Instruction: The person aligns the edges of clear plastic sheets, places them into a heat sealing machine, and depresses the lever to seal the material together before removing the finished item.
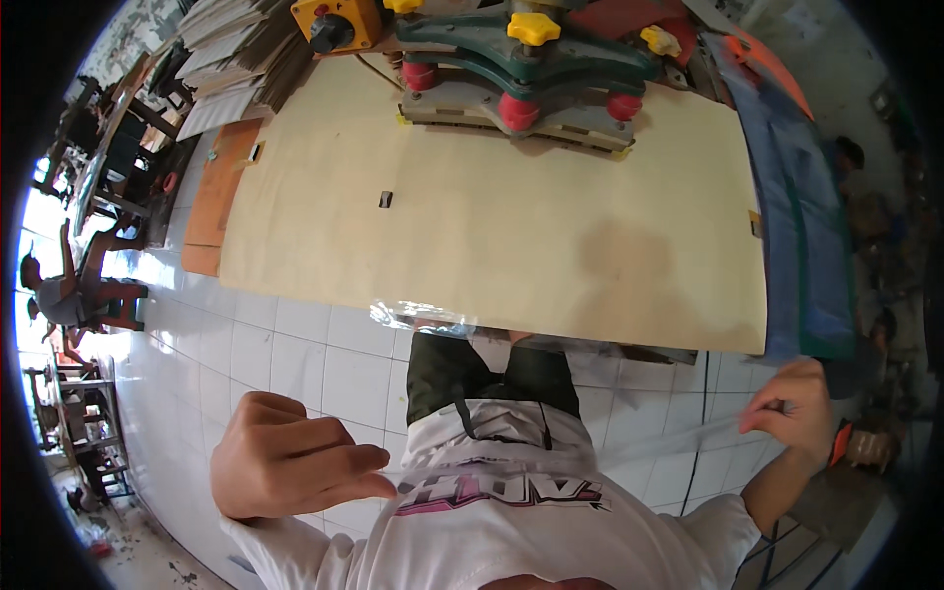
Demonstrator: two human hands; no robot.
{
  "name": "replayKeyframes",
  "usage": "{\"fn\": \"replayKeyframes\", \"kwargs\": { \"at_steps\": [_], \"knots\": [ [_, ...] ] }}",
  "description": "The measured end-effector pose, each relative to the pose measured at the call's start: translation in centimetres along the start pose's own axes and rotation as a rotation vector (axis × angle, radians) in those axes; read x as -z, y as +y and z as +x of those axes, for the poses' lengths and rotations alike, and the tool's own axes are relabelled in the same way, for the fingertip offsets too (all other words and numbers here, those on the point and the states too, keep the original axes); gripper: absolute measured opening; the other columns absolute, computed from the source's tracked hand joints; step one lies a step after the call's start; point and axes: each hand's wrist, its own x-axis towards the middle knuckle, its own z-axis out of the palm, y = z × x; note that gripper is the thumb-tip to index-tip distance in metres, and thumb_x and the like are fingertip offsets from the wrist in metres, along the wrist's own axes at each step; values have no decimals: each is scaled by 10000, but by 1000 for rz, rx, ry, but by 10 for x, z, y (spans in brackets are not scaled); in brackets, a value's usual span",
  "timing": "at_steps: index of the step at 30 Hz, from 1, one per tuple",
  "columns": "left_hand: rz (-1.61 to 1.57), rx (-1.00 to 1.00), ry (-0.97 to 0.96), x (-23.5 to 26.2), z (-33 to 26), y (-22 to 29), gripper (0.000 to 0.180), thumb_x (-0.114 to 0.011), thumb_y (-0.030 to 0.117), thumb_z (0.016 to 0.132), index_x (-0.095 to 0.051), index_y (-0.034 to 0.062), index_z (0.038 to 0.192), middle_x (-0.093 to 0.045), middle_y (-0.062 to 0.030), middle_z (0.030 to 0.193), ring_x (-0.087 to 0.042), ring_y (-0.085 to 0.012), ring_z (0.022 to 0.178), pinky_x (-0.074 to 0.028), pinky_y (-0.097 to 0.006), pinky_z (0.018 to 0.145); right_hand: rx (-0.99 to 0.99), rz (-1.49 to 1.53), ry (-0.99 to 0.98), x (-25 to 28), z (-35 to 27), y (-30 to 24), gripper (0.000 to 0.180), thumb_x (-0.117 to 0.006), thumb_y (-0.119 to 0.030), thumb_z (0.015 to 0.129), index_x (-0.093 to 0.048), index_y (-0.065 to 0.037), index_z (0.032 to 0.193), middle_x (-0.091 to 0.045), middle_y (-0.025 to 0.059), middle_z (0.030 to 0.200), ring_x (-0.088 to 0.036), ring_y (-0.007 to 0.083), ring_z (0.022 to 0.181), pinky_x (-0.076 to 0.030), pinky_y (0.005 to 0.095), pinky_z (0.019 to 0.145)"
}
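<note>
In the head view, the left hand and the right hand are spread well apart in front of the white T-shirt, each closed in a pinch on a translucent plastic strip that stretches between them, below the near edge of the cream-covered worktable. A crinkled clear film lies at that edge, and a green machine frame with yellow star knobs stands at the far side.

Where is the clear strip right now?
In the head view's lower right, the clear strip stretches leftward from the right hand toward the white shirt, crossing in front of the floor tiles.
</note>
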Motion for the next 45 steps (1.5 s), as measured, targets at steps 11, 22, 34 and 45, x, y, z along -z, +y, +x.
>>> {"fn": "replayKeyframes", "kwargs": {
  "at_steps": [11, 22, 34, 45],
  "knots": [
    [8, 400, -77, 25, -64, -50, 186, -895, 230, 677, -741, 141, 730, -688, 34, 606, -557, -109, 435, -386, -278, 539, -229, -353, 395, 25, -66, 24, 196, -773, -138, 642, -601, -44, 655, -570, 41, 614, -513, 172, 580, -378, 293, 625],
    [165, 701, 337, 80, -104, -134, 139, -839, -2, 655, -702, 12, 674, -700, -63, 679, -641, -133, 679, -485, -275, 657, -323, -136, 491, 58, -42, 113, 252, -730, -119, 789, -540, -8, 665, -491, -16, 639, -414, 62, 597, -320, 245, 552],
    [-482, 660, 439, 100, -67, -295, 389, -720, 121, 893, -570, 16, 1236, -622, -21, 841, -634, -110, 795, -523, -267, 773, -363, 128, 334, 22, 86, 218, 311, -766, -165, 888, -580, -45, 669, -428, -62, 560, -352, 15, 498, -263, 232, 434],
    [411, 609, 468, 52, 31, -391, 461, -679, 130, 883, -535, 15, 1305, -660, -145, 1214, -611, -340, 1100, -507, -397, 918, -525, 248, 193, 30, 145, 253, 295, -648, -285, 981, -675, -23, 850, -560, -11, 629, -520, 77, 561, -403, 247, 537]
  ]
}}
